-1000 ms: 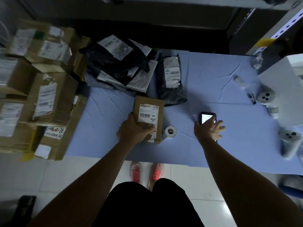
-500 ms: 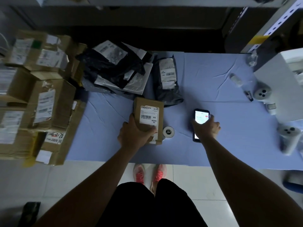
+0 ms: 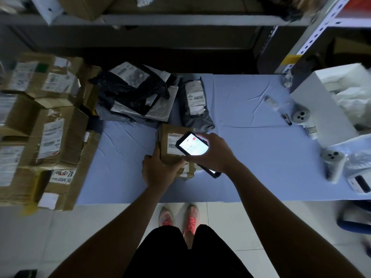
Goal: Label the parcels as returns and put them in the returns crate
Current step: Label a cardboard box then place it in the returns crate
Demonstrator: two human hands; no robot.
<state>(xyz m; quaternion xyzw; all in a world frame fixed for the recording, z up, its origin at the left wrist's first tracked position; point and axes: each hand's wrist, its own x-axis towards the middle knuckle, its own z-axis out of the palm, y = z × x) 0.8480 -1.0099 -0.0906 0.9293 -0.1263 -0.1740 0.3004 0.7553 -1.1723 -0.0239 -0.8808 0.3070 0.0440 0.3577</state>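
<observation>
A small brown cardboard parcel (image 3: 170, 133) with a white barcode label lies on the blue table cover (image 3: 251, 157). My left hand (image 3: 160, 169) grips its near left corner. My right hand (image 3: 216, 153) holds a black phone (image 3: 191, 146) with a lit screen just above the parcel's label, covering part of it. A dark grey mailer bag (image 3: 195, 105) with a white label lies just behind the parcel. A heap of black and grey mailer bags (image 3: 136, 93) sits further left.
Stacked cardboard boxes (image 3: 50, 137) crowd the left edge of the table. A white box (image 3: 321, 109), white cylindrical devices (image 3: 332, 165) and small items stand at the right. A metal shelf rack (image 3: 160, 19) runs behind the table. My feet stand below on the tiled floor.
My right hand lifted the phone from the table and brought it left, over the parcel's label. My left hand stayed on the parcel. The tape roll beside the parcel is now hidden.
</observation>
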